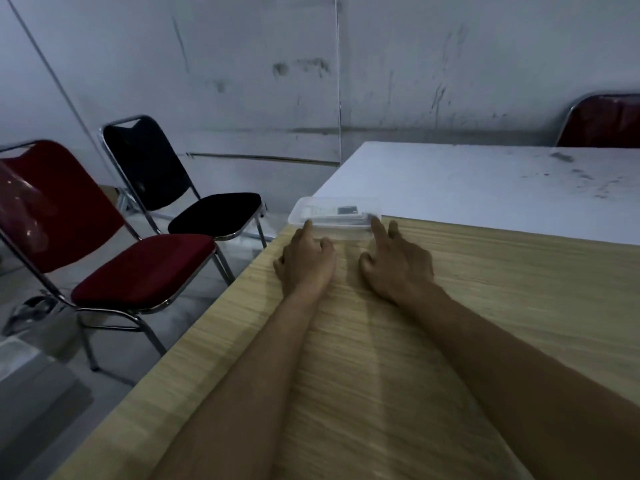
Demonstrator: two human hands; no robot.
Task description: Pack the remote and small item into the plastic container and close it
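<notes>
A clear plastic container (335,216) with its lid on sits at the far left corner of the wooden table (450,306), where the white table begins. Through the plastic I see a pale remote (320,212) and a small dark item (347,210) inside. My left hand (306,259) rests on the table just in front of the box, its index fingertip touching the near left edge. My right hand (394,263) lies beside it, index finger extended onto the near right corner of the box. Neither hand holds anything.
A white table (485,188) with dark smudges adjoins the wooden one at the back. Left of the table stand a red chair (114,271) and a black chair (194,202). Another red chair back (602,123) shows at the far right, against a scuffed wall.
</notes>
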